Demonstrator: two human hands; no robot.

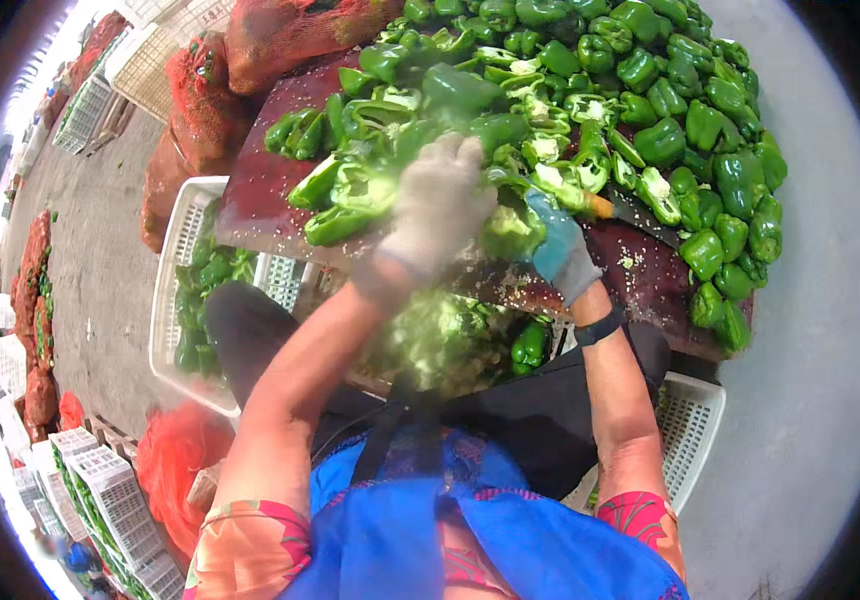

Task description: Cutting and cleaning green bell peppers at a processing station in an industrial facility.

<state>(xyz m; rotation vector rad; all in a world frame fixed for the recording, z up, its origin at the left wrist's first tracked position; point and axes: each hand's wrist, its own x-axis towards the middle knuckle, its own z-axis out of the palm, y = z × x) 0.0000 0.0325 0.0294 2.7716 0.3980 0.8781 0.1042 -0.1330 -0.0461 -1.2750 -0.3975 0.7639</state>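
Cutting was partly done: the left hand (438, 205) gripped a pepper half (510, 232), the right hand (562, 255) clamped a knife (640, 215); many whole peppers (710, 130) waited.

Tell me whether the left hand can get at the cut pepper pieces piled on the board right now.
Probably yes. The gloved left hand already hovers over the cut pepper pieces on the dark board, with nothing between them; motion blur hides whether it touches them.

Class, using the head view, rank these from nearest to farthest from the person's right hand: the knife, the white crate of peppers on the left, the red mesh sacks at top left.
From the right hand:
1. Knife: in its grip, blade pointing right.
2. White crate: lower left, beside the table.
3. Red mesh sacks: top left, farthest.
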